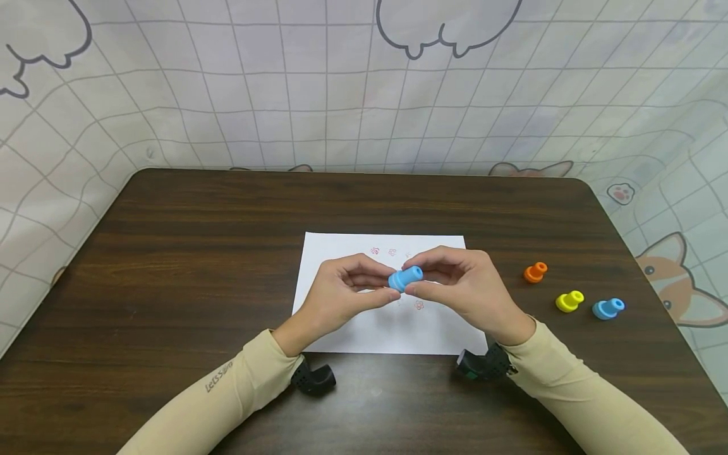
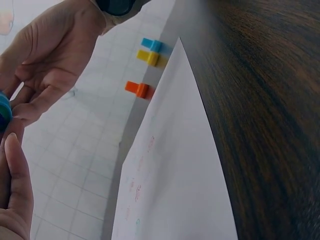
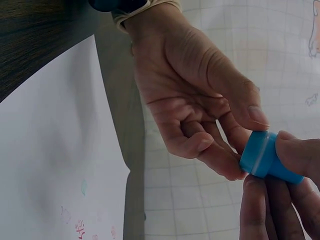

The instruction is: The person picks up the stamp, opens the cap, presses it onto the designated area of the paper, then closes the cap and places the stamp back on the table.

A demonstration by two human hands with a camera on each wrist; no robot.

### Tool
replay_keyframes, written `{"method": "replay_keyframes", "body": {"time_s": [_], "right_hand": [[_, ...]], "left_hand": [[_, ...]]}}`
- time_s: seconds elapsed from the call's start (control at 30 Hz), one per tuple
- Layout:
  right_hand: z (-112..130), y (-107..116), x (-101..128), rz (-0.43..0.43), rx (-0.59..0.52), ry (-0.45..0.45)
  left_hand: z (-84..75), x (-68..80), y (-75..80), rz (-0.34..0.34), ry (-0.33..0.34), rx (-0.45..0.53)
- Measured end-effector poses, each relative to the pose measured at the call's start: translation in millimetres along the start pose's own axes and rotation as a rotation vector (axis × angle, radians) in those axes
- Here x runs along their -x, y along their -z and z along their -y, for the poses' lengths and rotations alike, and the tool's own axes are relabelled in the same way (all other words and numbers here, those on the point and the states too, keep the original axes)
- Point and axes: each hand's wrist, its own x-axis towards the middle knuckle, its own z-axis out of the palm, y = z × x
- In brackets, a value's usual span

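Dark wooden table (image 1: 170, 265). White paper sheet (image 1: 341, 328) at its middle, toward the near edge, faintly stamped. Near the right edge, orange stamp (image 1: 535, 272), yellow stamp (image 1: 569, 301), blue stamp (image 1: 608, 308), each lying apart.

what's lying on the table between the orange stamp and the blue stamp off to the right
The yellow stamp lies between the orange stamp and the loose blue stamp on the dark wooden table, as the head view shows.

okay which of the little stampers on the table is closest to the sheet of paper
The orange stamper. It lies just right of the white paper, while the yellow stamper and the loose blue stamper lie farther right, nearer the table's edge.
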Motion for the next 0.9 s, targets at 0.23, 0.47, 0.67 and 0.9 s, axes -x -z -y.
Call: {"method": "replay_keyframes", "body": {"time_s": [0.23, 0.47, 0.67, 0.9], "right_hand": [[-1.4, -0.1, -0.2, 0.006, 0.001, -0.005], [-1.7, -1.1, -0.3, 0.007, -0.003, -0.009], [-1.7, -1.6, -0.5, 0.006, -0.006, -0.012], [-1.1, -2.4, 0.5, 0.008, -0.014, -0.023]], "left_hand": [[1.9, -0.5, 0.5, 0.004, -0.006, 0.008], [2.3, -0.8, 0.9, -0.001, 0.017, 0.008], [1.8, -0.9, 1.1, 0.0, 0.016, 0.012], [1.7, -1.0, 3.2, 0.019, 0.001, -0.002]]}}
